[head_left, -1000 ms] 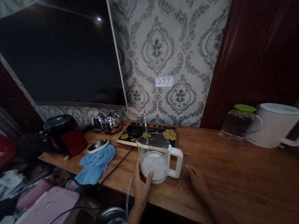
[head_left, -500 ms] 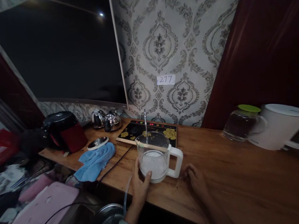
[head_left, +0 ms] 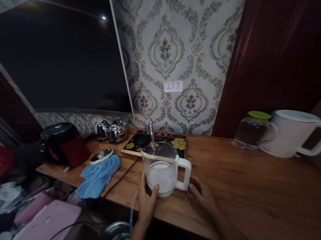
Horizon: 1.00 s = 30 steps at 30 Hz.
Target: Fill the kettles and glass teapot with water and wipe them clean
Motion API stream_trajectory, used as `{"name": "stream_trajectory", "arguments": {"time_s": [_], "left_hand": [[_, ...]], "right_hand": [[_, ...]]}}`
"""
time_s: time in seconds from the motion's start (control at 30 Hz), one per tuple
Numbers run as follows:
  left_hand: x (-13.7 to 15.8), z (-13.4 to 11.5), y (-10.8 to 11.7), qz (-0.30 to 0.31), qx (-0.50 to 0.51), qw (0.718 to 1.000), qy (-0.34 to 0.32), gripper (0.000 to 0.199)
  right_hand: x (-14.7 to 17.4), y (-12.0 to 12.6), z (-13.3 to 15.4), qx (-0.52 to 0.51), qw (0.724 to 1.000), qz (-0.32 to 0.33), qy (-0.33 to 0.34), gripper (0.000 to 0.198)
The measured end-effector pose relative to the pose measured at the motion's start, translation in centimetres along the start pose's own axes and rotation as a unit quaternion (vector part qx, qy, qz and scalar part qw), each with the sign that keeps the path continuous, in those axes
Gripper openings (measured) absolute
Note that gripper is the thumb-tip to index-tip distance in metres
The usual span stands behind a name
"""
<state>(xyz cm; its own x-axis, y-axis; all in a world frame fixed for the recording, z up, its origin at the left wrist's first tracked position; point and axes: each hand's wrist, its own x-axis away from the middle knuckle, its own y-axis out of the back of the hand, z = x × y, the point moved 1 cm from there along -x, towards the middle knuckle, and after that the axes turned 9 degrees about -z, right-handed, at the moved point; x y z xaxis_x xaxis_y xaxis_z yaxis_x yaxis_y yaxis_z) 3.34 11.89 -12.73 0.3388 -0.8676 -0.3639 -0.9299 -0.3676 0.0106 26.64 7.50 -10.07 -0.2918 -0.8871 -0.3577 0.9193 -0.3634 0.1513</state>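
Observation:
A clear glass jug [head_left: 161,174] with a white handle and whitish base is tilted over the table's front edge side. My left hand [head_left: 148,199] holds it, with the fingers on its left side and the thumb across its lower front. Just right of the handle, my right hand [head_left: 202,196] hovers with loosely curled fingers apart from the thumb. Nothing shows in it. Behind the jug, a thin metal spout [head_left: 151,131] rises at the black tea stove panel [head_left: 135,140] with yellow flowers.
To the left lie a blue cloth [head_left: 98,178] and a round lid [head_left: 101,156]. Farther back stand small metal kettles [head_left: 117,131] and a red-black appliance [head_left: 67,147]. At right are a green-lidded glass pot [head_left: 250,136] and a white kettle [head_left: 288,136] on the wooden table [head_left: 251,191].
The whole view has shifted slightly. My right hand has come closer to the jug's handle, and its fingers have spread a little. My left hand keeps its hold on the jug.

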Motion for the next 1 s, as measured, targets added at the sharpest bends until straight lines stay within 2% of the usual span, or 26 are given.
{"name": "stream_trajectory", "arguments": {"time_s": [0.1, 0.3, 0.8, 1.0], "left_hand": [[-0.1, 0.1, 0.0, 0.003, 0.0, 1.0, 0.001, 0.083], [0.0, 0.2, 0.0, -0.007, 0.005, 1.0, 0.001, 0.083], [0.1, -0.9, -0.1, -0.004, -0.005, 1.0, -0.007, 0.084], [0.4, -0.9, 0.1, -0.005, 0.0, 1.0, -0.006, 0.083]], "right_hand": [[0.1, -0.1, -0.8, 0.018, 1.0, 0.005, 0.02, 0.037], [0.0, -0.2, -1.8, 0.023, 1.0, 0.007, 0.01, 0.039], [-0.1, 0.3, -0.4, 0.093, 0.995, -0.004, 0.023, 0.039], [0.1, 0.2, -1.3, 0.075, 0.997, 0.008, 0.013, 0.038]]}}
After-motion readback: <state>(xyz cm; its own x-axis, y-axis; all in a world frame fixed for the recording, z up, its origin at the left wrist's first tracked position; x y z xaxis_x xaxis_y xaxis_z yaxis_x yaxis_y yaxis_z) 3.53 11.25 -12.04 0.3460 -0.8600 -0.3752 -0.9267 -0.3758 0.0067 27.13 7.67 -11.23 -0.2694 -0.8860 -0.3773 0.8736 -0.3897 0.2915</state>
